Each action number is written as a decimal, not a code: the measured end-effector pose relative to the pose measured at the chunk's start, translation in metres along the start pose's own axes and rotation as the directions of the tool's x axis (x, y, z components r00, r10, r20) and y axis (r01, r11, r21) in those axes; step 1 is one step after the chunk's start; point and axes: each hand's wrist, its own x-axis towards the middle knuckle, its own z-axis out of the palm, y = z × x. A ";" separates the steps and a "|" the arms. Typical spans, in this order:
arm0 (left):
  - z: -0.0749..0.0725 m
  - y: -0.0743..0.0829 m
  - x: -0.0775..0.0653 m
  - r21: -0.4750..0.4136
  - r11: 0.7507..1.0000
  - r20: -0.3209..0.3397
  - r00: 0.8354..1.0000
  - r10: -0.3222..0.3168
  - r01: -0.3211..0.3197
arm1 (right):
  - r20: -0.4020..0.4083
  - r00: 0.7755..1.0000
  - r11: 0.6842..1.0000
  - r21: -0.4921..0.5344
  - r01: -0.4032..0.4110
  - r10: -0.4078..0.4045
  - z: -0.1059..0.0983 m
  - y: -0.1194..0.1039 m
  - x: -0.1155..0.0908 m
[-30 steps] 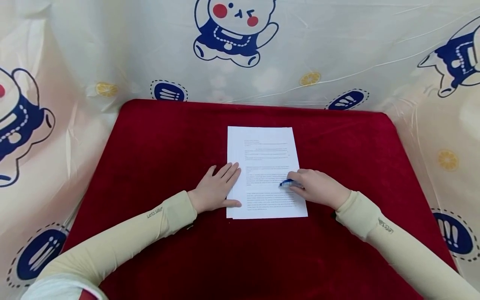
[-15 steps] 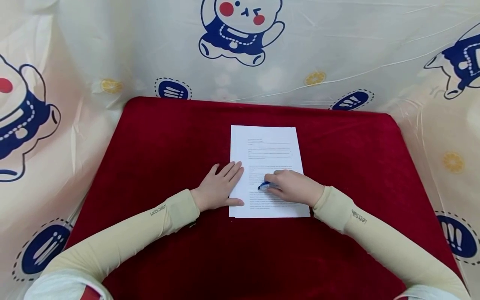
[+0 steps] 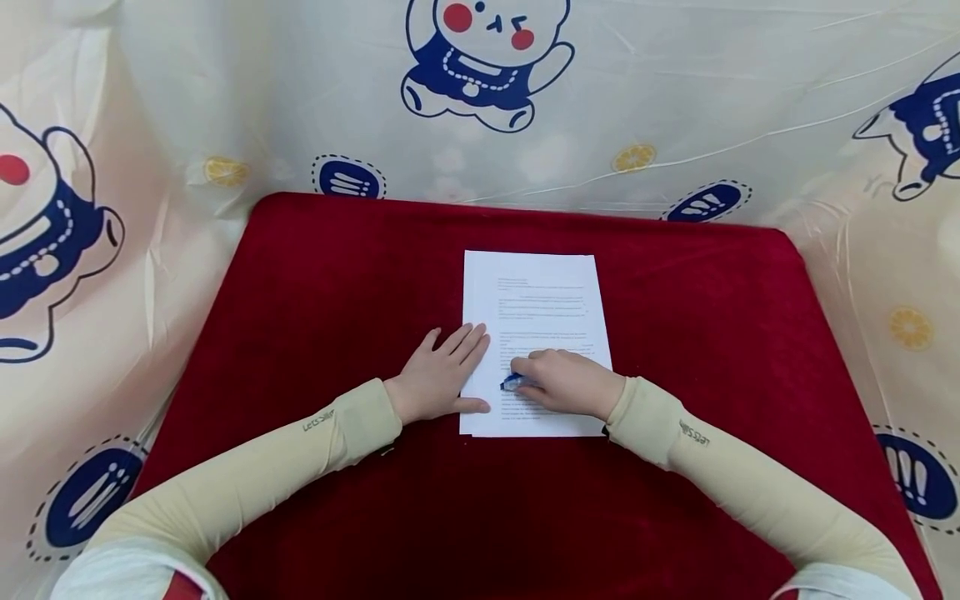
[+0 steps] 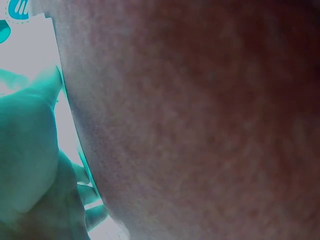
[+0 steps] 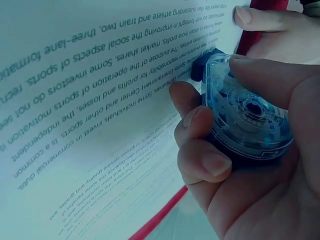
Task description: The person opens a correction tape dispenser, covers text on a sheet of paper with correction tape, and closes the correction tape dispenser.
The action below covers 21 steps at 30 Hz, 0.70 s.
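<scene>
Printed sheets of paper (image 3: 536, 267) lie stacked near the middle of the table, their left edges slightly offset. My left hand (image 3: 438, 375) rests flat on the left edge of the sheets, fingers straight and spread, thumb pointing right. A clear blue correction tape (image 5: 247, 112) sits in my right hand (image 3: 566, 382), gripped between the thumb and curled fingers. Its blue tip (image 5: 200, 65) is at the printed lines of the top sheet; whether it touches is hard to tell. Part of my left hand (image 4: 30, 145) shows at the left of the left wrist view.
A dark red velvet cloth (image 3: 360, 275) covers the table. Behind and beside it hangs a pale curtain (image 3: 247, 75) with cartoon prints. Cream sleeves (image 3: 262, 467) cover both forearms.
My right hand has moved left across the page with the correction tape, from near the right margin towards the left side of the text. My left hand has stayed on the paper.
</scene>
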 end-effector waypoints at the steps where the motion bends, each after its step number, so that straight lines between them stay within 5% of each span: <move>1: 0.000 0.000 0.000 0.002 1.000 0.006 1.000 -0.003 0.003 | 0.003 1.000 1.000 -0.001 -0.002 0.002 0.000 0.000 0.001; 21: 0.000 0.004 0.002 0.021 1.000 -0.009 1.000 -0.008 0.008 | 0.058 0.990 0.990 -0.074 -0.120 0.125 -0.003 -0.013 0.006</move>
